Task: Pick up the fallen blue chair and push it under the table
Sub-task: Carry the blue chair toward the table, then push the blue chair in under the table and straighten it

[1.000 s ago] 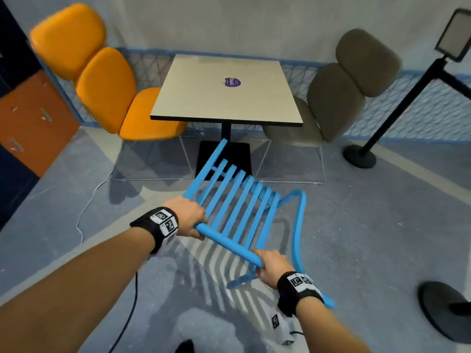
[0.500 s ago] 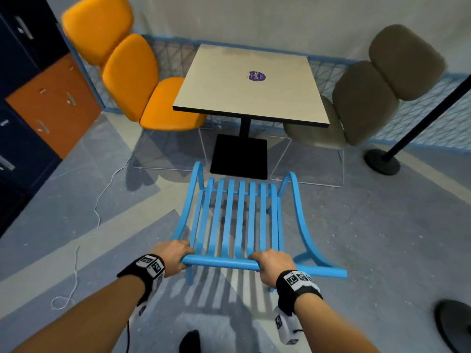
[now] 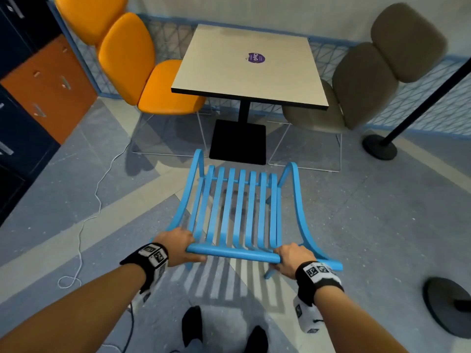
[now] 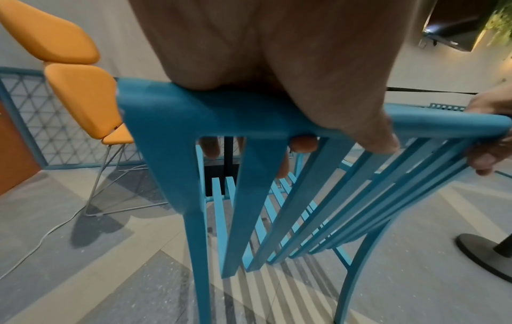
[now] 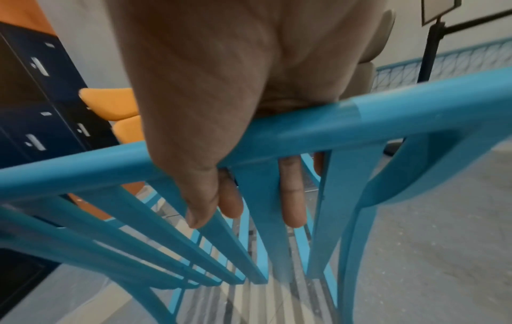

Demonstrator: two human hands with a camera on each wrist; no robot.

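The blue slatted chair (image 3: pixel 239 212) stands upright in front of me, its seat facing the square beige table (image 3: pixel 249 67). My left hand (image 3: pixel 175 247) grips the left end of the chair's top rail (image 3: pixel 233 252), fingers curled round it. My right hand (image 3: pixel 293 258) grips the rail's right end the same way. In the left wrist view my left hand (image 4: pixel 277 87) wraps over the blue chair's rail (image 4: pixel 221 118), fingertips showing between the slats. In the right wrist view my right hand (image 5: pixel 221 109) holds the blue rail (image 5: pixel 360 122). The chair's front edge is a short way from the table's black base (image 3: pixel 238 141).
An orange chair (image 3: pixel 137 64) stands left of the table, a grey-brown chair (image 3: pixel 362 80) right of it. A black post with round base (image 3: pixel 379 146) stands at right, another round base (image 3: pixel 448 304) near right. Blue and orange lockers (image 3: pixel 38 93) line the left. A white cable (image 3: pixel 89 217) trails on the floor.
The chair has swung from tilted and turned sideways to upright, squared to the table. Both hands stayed on the top rail. My view has moved closer to the table.
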